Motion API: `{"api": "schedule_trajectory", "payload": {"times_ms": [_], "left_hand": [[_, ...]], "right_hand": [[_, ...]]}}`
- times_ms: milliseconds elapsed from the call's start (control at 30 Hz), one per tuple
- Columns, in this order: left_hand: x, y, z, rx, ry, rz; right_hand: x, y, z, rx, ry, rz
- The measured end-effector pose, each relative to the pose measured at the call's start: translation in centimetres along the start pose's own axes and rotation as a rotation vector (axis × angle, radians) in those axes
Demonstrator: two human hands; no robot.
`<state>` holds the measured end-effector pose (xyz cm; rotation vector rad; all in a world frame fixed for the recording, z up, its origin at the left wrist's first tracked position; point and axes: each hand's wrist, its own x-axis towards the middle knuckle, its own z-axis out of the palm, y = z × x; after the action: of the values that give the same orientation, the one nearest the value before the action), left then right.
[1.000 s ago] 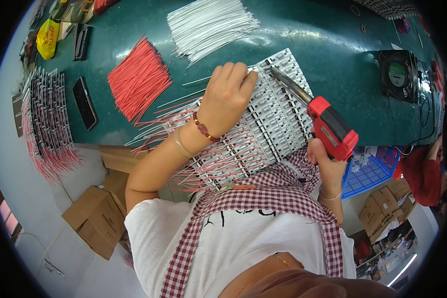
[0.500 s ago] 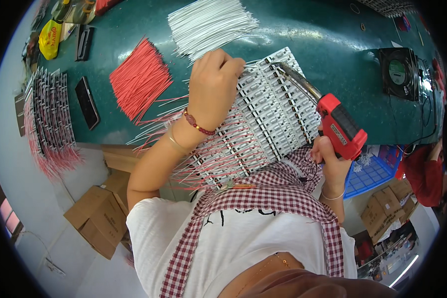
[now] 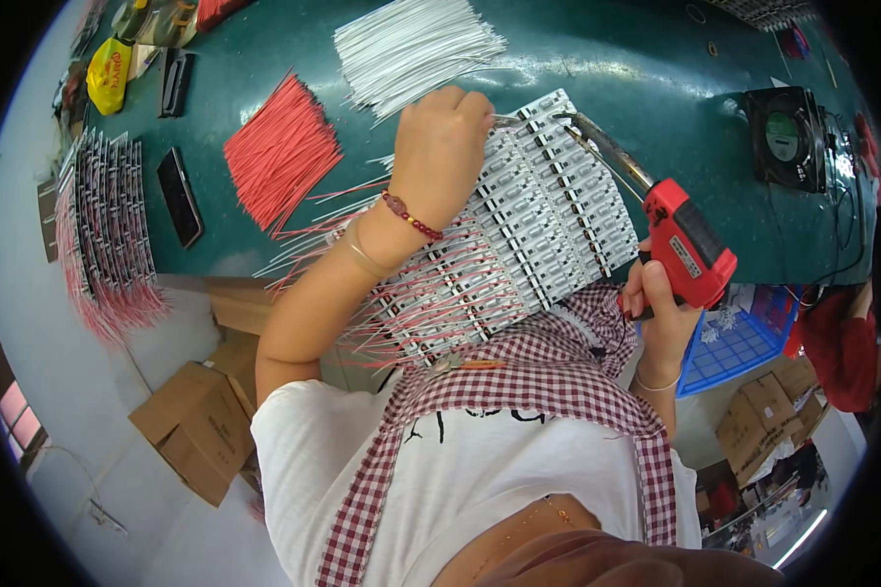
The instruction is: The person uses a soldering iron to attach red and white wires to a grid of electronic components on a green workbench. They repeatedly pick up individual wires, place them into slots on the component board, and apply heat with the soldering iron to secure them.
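Observation:
A panel of white circuit boards (image 3: pixel 543 230) lies slanted at the table's near edge, reaching over my lap. Red and white wires (image 3: pixel 431 293) stick out from its lower left rows. My left hand (image 3: pixel 442 147) is closed in a pinch at the panel's upper left edge, with a thin wire (image 3: pixel 505 119) showing at its fingertips. My right hand (image 3: pixel 660 303) grips a red and black soldering gun (image 3: pixel 690 245) by its handle. Its dark metal tip (image 3: pixel 579 123) hangs over the panel's upper right part; whether it touches cannot be made out.
Beyond my left hand lie a white wire bundle (image 3: pixel 416 49) and a red one (image 3: pixel 282 152). A phone (image 3: pixel 178 198) and a stack of wired boards (image 3: pixel 110 225) are at left. At right stand a black fan-like device (image 3: pixel 785 137) and a blue basket (image 3: pixel 729 352).
My left hand has shifted slightly right and away from me, still pinching. The soldering gun has moved a little to the right, its tip now farther from my left fingers.

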<state>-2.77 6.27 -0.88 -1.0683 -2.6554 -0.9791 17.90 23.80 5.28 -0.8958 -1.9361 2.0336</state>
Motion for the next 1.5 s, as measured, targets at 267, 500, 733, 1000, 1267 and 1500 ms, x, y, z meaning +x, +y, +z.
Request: {"api": "schedule_trajectory", "payload": {"times_ms": [267, 500, 733, 1000, 1267, 1500], "left_hand": [[-2.6, 0.9, -1.5, 0.089, -0.031, 0.216], [-2.7, 1.0, -0.6, 0.085, -0.026, 0.181], [-2.4, 1.0, -0.3, 0.105, -0.046, 0.170], [-2.2, 0.7, -0.4, 0.044, -0.037, 0.163], [-2.3, 0.7, -0.2, 0.055, -0.025, 0.167], [-2.3, 0.7, -0.1, 0.070, -0.029, 0.163]], "right_hand": [[-0.4, 1.1, -0.2, 0.024, -0.080, 0.072], [-0.1, 1.7, 0.3, -0.014, -0.045, 0.123], [0.0, 1.8, 0.1, -0.108, -0.030, 0.159], [-0.1, 3.0, -0.3, -0.228, -0.023, 0.036], [-0.3, 3.5, -0.5, -0.279, -0.023, 0.005], [-0.5, 2.7, -0.6, -0.197, -0.020, 0.019]]}}
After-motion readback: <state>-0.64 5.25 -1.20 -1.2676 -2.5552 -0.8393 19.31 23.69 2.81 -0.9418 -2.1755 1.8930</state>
